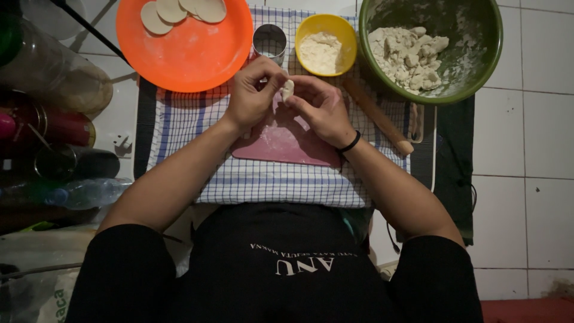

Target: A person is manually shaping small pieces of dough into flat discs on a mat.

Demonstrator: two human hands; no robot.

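White floor tiles are carrying the whole setup; a checked cloth [263,179] is serving as the worktop, with one pink board [287,143] lying on it.

Step in hand, as I read it: shaping one small dough piece [287,90]. Left hand [254,96] and right hand [320,107] are meeting over the board's far edge, both grips closing on that piece, fingertips pinching it from either side. It is sitting raised between the hands, not lying on the board.

Next move probably calls for a light, even pinch, since soft dough is likely tearing or sticking under hard pressure.

Count:
- One orange plate [191,54], far left, holding four flat dough rounds [179,9], partly cut off by the frame edge.
- One round metal cutter [269,40], standing between plate and bowls.
- One yellow bowl [306,29] of flour.
- One green bowl [478,66] of torn dough lumps, too many and too clumped for counting.
- One wooden rolling pin [379,116], lying just right of the board.

Bottles and cans are standing at left, too dark for counting.
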